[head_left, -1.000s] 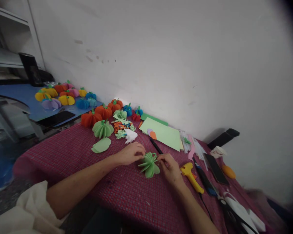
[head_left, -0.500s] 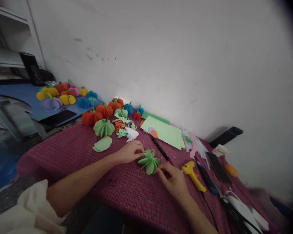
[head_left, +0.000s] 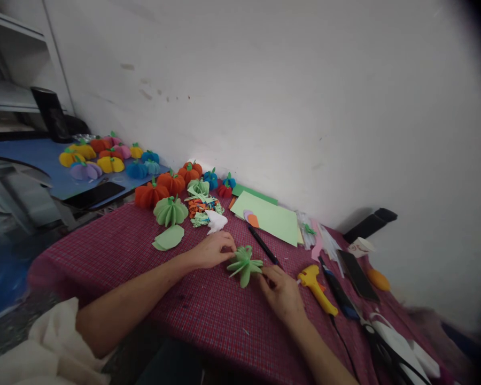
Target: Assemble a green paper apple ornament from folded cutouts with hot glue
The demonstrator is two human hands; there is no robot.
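Note:
A light green paper pumpkin (head_left: 245, 266) with a curled stem stands on the checked red cloth between my hands. My left hand (head_left: 213, 250) pinches the edge of a paper fold on its left side. On the right side, the thumb and fingers of my right hand (head_left: 282, 293) close on the tip of another fold. A black pen (head_left: 263, 244) lies just behind the pumpkin. To the right of my right hand rests a yellow glue gun (head_left: 317, 289), its cord running toward me.
Finished green (head_left: 170, 211) and orange paper pumpkins (head_left: 151, 193) stand at the back left, near paper scraps (head_left: 202, 206) and green cut-outs (head_left: 169, 237). Green sheets (head_left: 268, 216) lie behind. A phone (head_left: 358, 275), scissors (head_left: 379, 342) and a paper cup (head_left: 362, 246) are at right.
The green pumpkin's folds have shifted and its front fold now looks narrower, more edge-on. My right hand has moved very slightly; my left hand stays in place.

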